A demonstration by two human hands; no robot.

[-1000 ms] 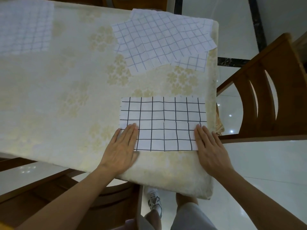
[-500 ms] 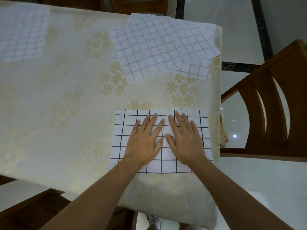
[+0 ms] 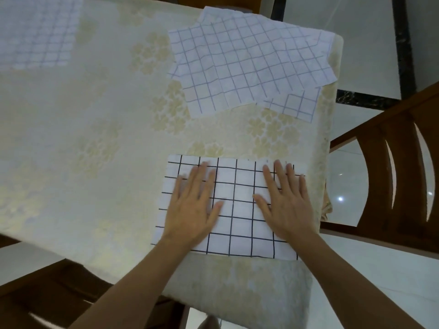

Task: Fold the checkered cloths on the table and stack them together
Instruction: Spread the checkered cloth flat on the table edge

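On folded cloth point(image 3: 237, 186) | left hand point(image 3: 192, 210), right hand point(image 3: 287, 205) flat | far-left cloth point(image 3: 35, 32) blurred, cropped

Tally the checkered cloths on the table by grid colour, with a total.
Black-grid white cloth, folded, near edge: 1
Blue-grid white cloths, overlapping, far right: 2 visible
Faint-grid white cloth, far left: 1
Total: 4

A table point(image 3: 95, 143) under a cream tablecloth with a pale floral pattern fills the view. Glossy white floor tiles point(image 3: 344, 43), crossed by a dark marble strip point(image 3: 403, 55), show from 1 to 5 o'clock, carrying small light reflections point(image 3: 340, 199). One wooden chair point(image 3: 403, 176) stands at 3 o'clock, another point(image 3: 59, 293) at 7 o'clock.
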